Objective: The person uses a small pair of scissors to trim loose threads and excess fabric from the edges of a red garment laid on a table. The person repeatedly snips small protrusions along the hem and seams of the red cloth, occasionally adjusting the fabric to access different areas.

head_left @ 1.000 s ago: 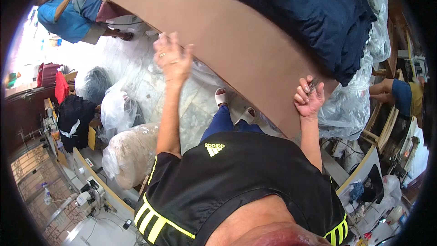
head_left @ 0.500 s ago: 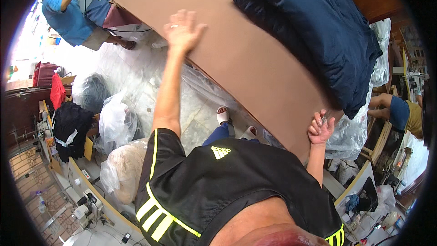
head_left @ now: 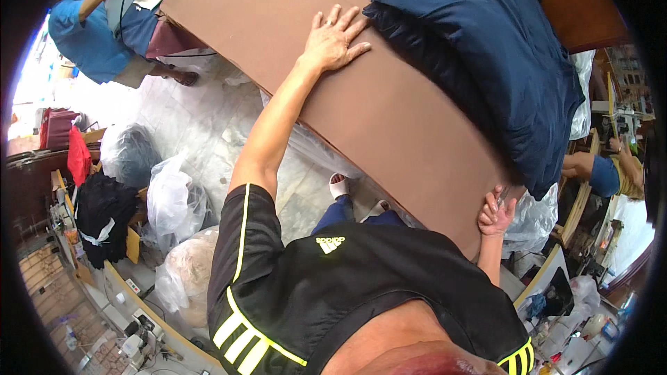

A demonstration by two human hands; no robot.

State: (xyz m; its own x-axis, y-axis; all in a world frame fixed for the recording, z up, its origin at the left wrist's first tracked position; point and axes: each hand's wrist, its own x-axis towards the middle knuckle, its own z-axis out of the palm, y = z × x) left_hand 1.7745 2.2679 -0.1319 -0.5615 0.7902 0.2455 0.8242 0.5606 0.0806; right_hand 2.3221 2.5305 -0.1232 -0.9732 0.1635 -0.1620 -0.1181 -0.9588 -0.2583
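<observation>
My left hand (head_left: 337,39) lies flat on the brown tabletop (head_left: 410,114), palm down with the fingers spread. Its fingertips come close to the near edge of a heap of dark blue cloth (head_left: 479,48), which is piled in thick folds along the table's far right part. My right hand (head_left: 495,215) is at the table's near right end, palm turned up and fingers curled. A small shiny metal thing (head_left: 501,198) shows among its fingers, too small to name. The lower corner of the cloth heap hangs just above that hand.
At the upper left a person in a blue shirt (head_left: 90,42) stands by the table's end. Plastic-wrapped bundles (head_left: 174,201) and black cloth (head_left: 104,212) sit on the left. Clear plastic (head_left: 531,222) hangs at the right, where another person (head_left: 603,173) is partly visible.
My left hand has moved right across the tabletop, from its left edge to close beside the blue cloth. The right hand has stayed nearly in place, the metal thing still in its fingers.
</observation>
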